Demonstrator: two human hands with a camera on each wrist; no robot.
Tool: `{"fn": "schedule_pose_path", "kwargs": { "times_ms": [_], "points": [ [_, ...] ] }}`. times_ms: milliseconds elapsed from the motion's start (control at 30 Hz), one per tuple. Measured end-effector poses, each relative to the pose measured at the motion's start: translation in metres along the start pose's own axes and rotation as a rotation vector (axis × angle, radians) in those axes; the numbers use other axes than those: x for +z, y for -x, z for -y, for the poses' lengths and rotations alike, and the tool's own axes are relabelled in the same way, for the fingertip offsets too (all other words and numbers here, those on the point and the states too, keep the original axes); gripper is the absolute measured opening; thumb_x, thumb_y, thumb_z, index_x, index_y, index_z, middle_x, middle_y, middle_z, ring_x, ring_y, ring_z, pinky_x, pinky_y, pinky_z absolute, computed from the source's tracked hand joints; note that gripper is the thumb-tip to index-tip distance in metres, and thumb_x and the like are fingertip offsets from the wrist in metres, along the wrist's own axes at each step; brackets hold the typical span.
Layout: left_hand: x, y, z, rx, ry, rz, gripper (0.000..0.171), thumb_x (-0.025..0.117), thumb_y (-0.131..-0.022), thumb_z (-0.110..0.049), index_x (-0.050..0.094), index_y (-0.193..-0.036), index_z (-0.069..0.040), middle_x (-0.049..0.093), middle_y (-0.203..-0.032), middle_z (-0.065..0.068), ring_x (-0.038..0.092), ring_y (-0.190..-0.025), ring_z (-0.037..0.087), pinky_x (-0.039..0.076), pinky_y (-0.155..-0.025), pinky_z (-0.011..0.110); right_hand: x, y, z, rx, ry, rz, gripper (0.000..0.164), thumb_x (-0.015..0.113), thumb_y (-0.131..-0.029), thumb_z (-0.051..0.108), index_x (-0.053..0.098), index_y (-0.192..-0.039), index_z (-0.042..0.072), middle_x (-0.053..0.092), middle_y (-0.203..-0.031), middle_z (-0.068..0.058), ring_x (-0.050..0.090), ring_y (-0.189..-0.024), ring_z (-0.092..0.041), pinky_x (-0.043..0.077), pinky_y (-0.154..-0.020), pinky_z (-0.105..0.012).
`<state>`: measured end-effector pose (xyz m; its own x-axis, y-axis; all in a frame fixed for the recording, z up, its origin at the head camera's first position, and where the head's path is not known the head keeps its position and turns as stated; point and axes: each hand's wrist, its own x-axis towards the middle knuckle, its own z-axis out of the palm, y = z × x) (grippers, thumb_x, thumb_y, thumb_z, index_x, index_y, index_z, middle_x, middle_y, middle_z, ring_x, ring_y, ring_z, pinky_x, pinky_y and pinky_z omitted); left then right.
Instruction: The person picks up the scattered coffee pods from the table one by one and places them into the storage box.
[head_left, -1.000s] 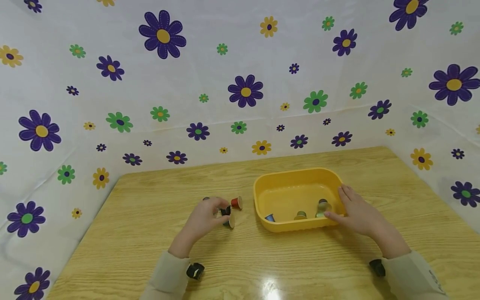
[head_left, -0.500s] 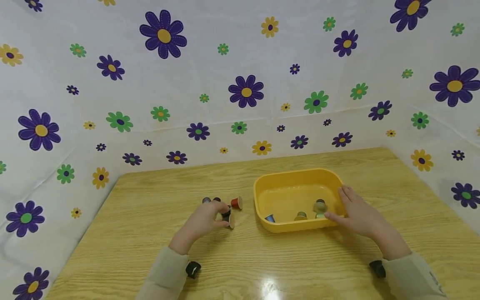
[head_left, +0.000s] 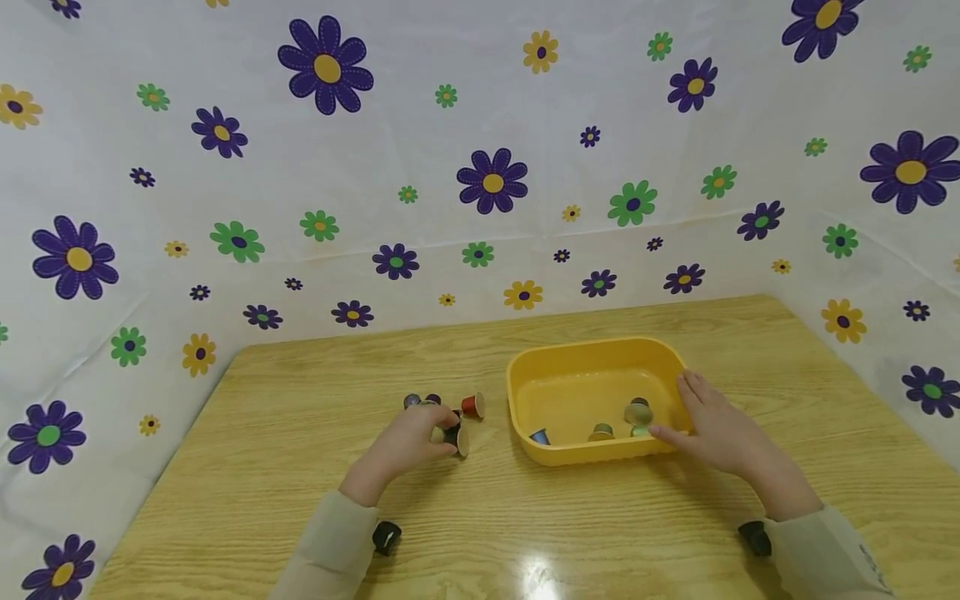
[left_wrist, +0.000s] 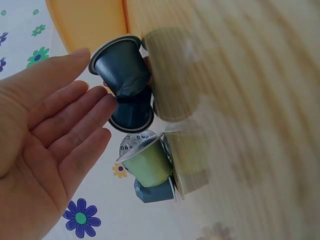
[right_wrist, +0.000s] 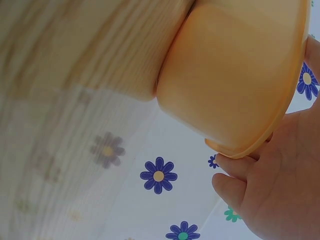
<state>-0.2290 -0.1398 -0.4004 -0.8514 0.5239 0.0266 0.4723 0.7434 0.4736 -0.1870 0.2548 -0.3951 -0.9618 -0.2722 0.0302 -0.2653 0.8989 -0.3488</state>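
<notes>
In the head view, the dark capsule (left_wrist: 122, 70) is below the middle of the frame, on the surface (head_left: 300, 467). The left hand (head_left: 405, 442) is beside it, its fingers loosely extended, the thumb apart; whether they touch it, I cannot tell. A red capsule (head_left: 472, 406) lies nearby. At centre right, the tray (head_left: 566, 360) contains several capsules (head_left: 602, 432); the right hand (head_left: 720, 429) rests on its rim, thumb and fingers spread.
</notes>
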Motion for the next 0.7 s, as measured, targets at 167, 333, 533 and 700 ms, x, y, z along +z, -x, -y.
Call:
{"fn": "schedule_pose_path", "kwargs": {
  "times_ms": [167,333,533,700],
  "points": [
    [0.0007,-0.0016,0.0002,0.012,-0.004,0.016,0.029,0.070,-0.075,-0.007,0.061,-0.101,0.000,0.062,-0.097,0.009,0.057,-0.092,0.021,0.046,-0.080,0.035,0.0001,0.0000,-0.0006,0.000,0.002,0.003,0.094,0.047,-0.082,0.058,0.018,-0.132,-0.017,0.012,-0.138,-0.033,0.014,-0.125,-0.046,0.018,-0.098,-0.056],
    [0.0013,-0.0039,-0.0002,0.035,-0.032,0.026,0.028,0.070,-0.075,-0.007,0.061,-0.100,0.001,0.062,-0.097,0.009,0.057,-0.092,0.022,0.047,-0.079,0.035,0.0000,0.0012,-0.0011,0.000,-0.007,0.004,0.094,0.047,-0.083,0.057,0.018,-0.132,-0.018,0.011,-0.138,-0.033,0.013,-0.125,-0.046,0.017,-0.098,-0.056],
    [0.0009,-0.0052,-0.0021,0.043,-0.065,0.041,0.028,0.070,-0.074,-0.005,0.062,-0.099,0.003,0.062,-0.095,0.010,0.058,-0.090,0.023,0.047,-0.077,0.036,0.0012,0.0013,-0.0023,-0.008,-0.011,0.000,0.093,0.048,-0.083,0.055,0.017,-0.131,-0.018,0.011,-0.138,-0.033,0.014,-0.125,-0.046,0.018,-0.098,-0.056],
    [0.0010,-0.0056,-0.0021,0.007,-0.073,0.074,0.032,0.071,-0.073,-0.007,0.061,-0.102,0.003,0.062,-0.097,0.011,0.058,-0.090,0.023,0.047,-0.077,0.036,0.0008,0.0010,-0.0016,-0.013,-0.001,-0.008,0.092,0.048,-0.083,0.055,0.018,-0.131,-0.019,0.013,-0.137,-0.034,0.015,-0.124,-0.046,0.018,-0.098,-0.056]
  ]
}}
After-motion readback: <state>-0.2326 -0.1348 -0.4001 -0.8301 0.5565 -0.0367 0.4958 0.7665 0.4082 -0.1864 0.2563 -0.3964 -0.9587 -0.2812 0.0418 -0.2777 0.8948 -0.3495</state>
